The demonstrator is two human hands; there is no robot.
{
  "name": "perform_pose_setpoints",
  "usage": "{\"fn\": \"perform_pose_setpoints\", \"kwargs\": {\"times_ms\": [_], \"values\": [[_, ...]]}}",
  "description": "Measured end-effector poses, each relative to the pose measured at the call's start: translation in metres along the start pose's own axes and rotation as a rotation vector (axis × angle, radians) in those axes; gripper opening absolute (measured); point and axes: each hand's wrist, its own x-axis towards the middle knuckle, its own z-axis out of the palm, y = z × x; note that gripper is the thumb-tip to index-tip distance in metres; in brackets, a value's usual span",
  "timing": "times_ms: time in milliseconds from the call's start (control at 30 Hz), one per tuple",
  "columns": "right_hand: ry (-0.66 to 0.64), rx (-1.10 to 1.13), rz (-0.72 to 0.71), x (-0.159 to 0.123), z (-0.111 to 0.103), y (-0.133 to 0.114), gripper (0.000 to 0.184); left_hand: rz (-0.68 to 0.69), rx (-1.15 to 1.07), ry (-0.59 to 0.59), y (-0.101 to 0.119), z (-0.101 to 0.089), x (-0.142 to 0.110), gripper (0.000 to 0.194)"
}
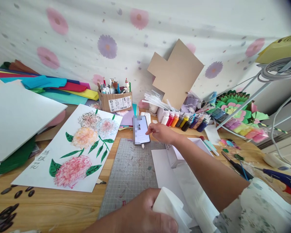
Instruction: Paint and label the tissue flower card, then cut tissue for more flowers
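- While the left hand (147, 210) grips a crumpled tissue (171, 207) between thumb and fingers at the near edge, the right hand (163, 132) reaches across to the phone (142, 131).
- Right index finger stretched out, its tip at the right side of the lit screen; touching or just above, I cannot tell. The other fingers curl under, and I cannot tell whether they hold anything.
- Phone lies screen up over the far edge of the grey mat (131, 168), a white plug at its near end; part of the screen is blurred.
- Under the right forearm, an open white box (177, 157), with a pale sheet (194, 187) nearer the body.
- Left of the mat, a painting (40, 176) lies flat on the wooden tabletop (70, 207), bearing four fluffy blooms and green leaves.
- Dark oval pieces (6, 215) are scattered at the near left corner.
- Behind the painting, a carton (116, 102) full of pens and brushes.
- Beyond the right hand, a row of paint bottles (188, 124), with a cut cardboard (178, 74) leaning behind.
- Far right, a blue glue gun (282, 179).
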Motion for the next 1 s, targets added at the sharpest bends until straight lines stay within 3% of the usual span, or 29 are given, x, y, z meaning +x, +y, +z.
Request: {"fn": "perform_pose_setpoints", "kwargs": {"times_ms": [267,633,1000], "values": [[-0.108,-0.074,-0.135,-0.02,0.016,-0.015,0.033,0.012,-0.031,0.002,-0.002,0.0,0.001,0.055],[-0.16,-0.139,-0.103,-0.01,0.019,-0.015,0.031,0.007,-0.019,0.009,-0.003,0.001,0.0,0.058],[-0.036,-0.153,-0.002,0.0,0.007,-0.005,0.032,0.008,-0.04,0.02,0.0,0.001,0.0,0.055]]}}
